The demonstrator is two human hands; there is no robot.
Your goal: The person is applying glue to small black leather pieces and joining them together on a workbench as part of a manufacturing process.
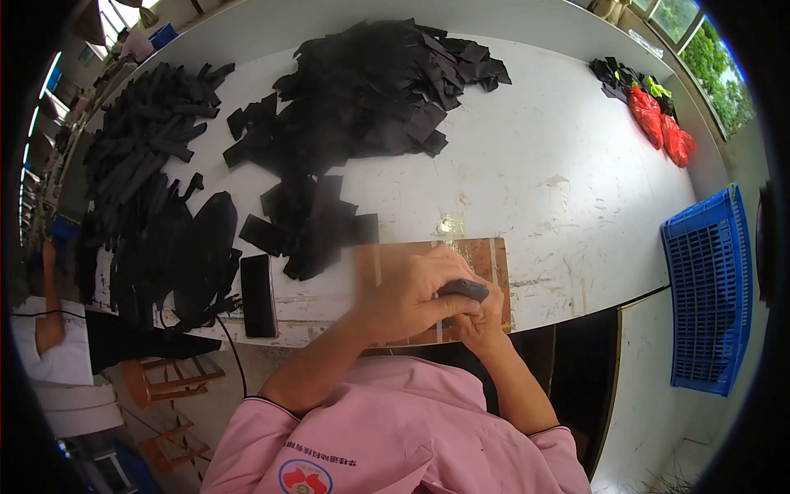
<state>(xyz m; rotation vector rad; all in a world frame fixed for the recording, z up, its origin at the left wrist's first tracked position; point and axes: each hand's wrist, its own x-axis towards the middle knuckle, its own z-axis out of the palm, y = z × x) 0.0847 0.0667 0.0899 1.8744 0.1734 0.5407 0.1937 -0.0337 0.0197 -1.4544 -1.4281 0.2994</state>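
My left hand [405,290] is closed around a short dark grey rolled piece [463,289], its thumb along the lower side. Whether the piece is folded cloth or something stiffer, I cannot tell. My right hand [485,319] meets it at the right end with curled fingers, partly hidden behind the left. Both hands are together over a brown wooden board [491,257] with pale strips across it, at the table's near edge. Just left of the board lie several flat black cloth pieces [317,226].
Beyond them rises a big heap of black pieces [362,99]. Narrow folded black strips [152,123] and larger dark pieces [206,255] lie at left, near a phone [258,296]. Red plastic bags [658,123] sit far right, above a blue basket [708,288]. Another person's arm [49,305] shows at left.
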